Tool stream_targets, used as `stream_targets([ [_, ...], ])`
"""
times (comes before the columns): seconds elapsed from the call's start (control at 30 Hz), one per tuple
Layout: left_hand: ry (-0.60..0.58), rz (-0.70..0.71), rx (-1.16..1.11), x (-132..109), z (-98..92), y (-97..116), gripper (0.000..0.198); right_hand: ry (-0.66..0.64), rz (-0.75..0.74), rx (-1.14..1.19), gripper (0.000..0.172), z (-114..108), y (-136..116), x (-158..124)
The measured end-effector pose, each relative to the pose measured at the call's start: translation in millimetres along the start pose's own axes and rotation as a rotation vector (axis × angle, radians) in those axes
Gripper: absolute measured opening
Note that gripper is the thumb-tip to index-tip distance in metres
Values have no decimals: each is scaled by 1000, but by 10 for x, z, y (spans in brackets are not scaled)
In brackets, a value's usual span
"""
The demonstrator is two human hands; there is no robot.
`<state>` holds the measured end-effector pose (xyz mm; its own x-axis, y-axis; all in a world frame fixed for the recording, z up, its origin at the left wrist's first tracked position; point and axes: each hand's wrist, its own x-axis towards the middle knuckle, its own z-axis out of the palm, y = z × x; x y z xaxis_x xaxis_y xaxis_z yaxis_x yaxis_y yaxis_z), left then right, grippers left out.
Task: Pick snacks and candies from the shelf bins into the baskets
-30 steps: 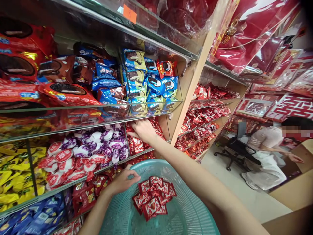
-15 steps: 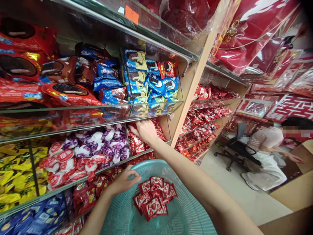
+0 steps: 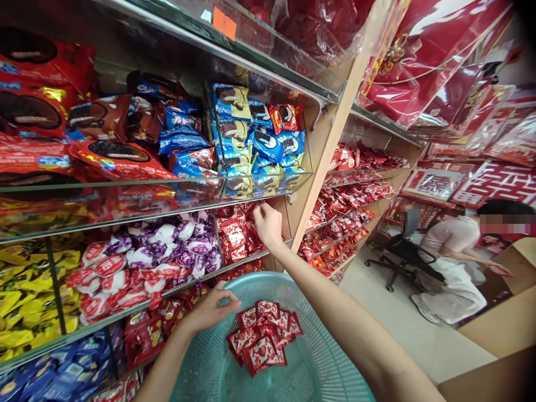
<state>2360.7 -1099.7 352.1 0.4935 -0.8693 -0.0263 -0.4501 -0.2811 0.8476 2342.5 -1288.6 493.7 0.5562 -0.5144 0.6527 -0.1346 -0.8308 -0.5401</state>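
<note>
A teal plastic basket [image 3: 335, 346] with mesh sides sits low in front of me. Several small red-and-white candy packets [image 3: 263, 340] lie piled inside it. My left hand [image 3: 214, 308] curls over the basket's left rim, thumb on the inner side. In the shelf bin to the upper right of the basket, my right hand [image 3: 268, 224] is among red-wrapped candies [image 3: 234, 237]. Its fingers are bent and drawn together; whatever lies between them is hidden.
Glass shelf edges [image 3: 167, 215] run above the bin. Purple-and-white wrapped candies [image 3: 167, 245] and yellow packets [image 3: 29, 301] fill neighbouring bins. A wooden upright [image 3: 322, 167] borders my right arm. Farther right, a person [image 3: 452, 251] sits low beside a black office chair [image 3: 414, 259].
My right hand has shifted right within the red candy bin, and its fingers have curled in from a flatter reach. My left hand and the basket stay in place.
</note>
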Motion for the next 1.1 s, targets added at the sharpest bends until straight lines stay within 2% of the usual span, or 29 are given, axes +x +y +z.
stream_targets([
  [0.33, 7, -10, 13, -9, 0, 6, 38, -27, 268, 426, 13, 147, 55, 163],
  [0.43, 15, -31, 8, -2, 4, -9, 40, -20, 262, 542, 13, 90, 82, 150],
  [0.57, 3, 1, -5, 3, 3, -11, 37, -29, 109, 586, 18, -179, 141, -63],
  [0.73, -5, 15, 11, 2, -10, 17, 38, -88, -40, 399, 22, -764, 233, -493],
  [0.8, -14, 6, 19, 5, -6, 13, 40, -159, -54, 334, 23, -992, 275, -646],
  [0.9, -6, 5, 24, 11, 10, -12, 41, -365, -16, 291, 26, -1228, 378, -843],
  [1.0, 5, -4, 30, 13, 23, -29, 41, -585, 30, 280, 28, -1319, 543, -1005],
  [1.1, 2, -35, 47, 9, 24, -23, 42, -745, 26, 203, 26, -1323, 720, -1112],
])
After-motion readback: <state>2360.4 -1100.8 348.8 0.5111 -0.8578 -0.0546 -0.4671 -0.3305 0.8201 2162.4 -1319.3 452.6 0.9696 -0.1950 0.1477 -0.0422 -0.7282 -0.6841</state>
